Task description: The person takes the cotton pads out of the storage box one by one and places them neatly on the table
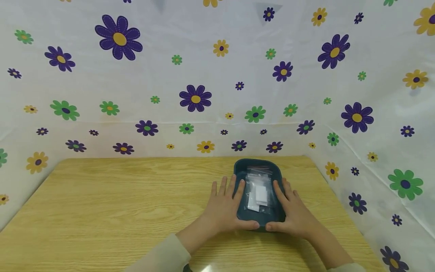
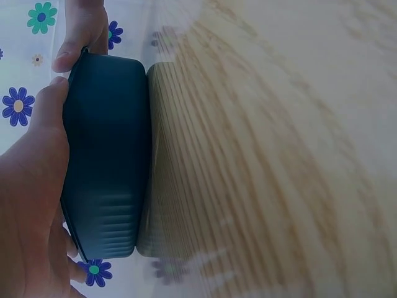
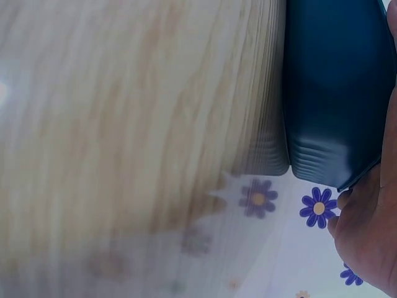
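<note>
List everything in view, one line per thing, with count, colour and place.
Tray: one, dark teal, on the table right of its middle.
Zip bags: several, clear, overlapping in the tray; exact count unclear.
Flat pieces: at least two, white, among the bags.
Table: one, light wood-grain, under the tray.
Cloth: count unclear, white with purple, yellow and green flowers, behind and beside the table.
Dark sliver: one, dark, by the left cuff; too little shows to name it.
Sleeves: two, pale, at the bottom edge.
Left grip: one, bare, at the tray's left side.
Right grip: one, bare, at its right side.
</note>
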Tool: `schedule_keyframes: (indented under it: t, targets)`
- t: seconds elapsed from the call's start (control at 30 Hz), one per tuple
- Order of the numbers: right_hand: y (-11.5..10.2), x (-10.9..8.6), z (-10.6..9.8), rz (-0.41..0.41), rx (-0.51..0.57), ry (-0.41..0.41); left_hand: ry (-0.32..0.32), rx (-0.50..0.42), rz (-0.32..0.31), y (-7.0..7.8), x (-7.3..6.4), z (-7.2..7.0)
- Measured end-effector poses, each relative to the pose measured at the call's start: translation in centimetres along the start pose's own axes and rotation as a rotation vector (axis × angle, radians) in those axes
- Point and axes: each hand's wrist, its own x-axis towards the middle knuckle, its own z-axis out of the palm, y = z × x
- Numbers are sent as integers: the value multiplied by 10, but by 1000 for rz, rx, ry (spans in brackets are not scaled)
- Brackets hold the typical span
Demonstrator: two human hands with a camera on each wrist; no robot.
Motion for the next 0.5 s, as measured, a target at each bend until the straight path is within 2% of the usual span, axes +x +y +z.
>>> schedule_keyframes:
  t: [0.2, 0.5]
  targets:
    - [-7, 6, 3, -42, -9, 10, -3, -4, -14, -8, -6, -2]
    - [-17, 13, 8, -61, 7, 2, 5, -9, -30, -18, -17, -5]
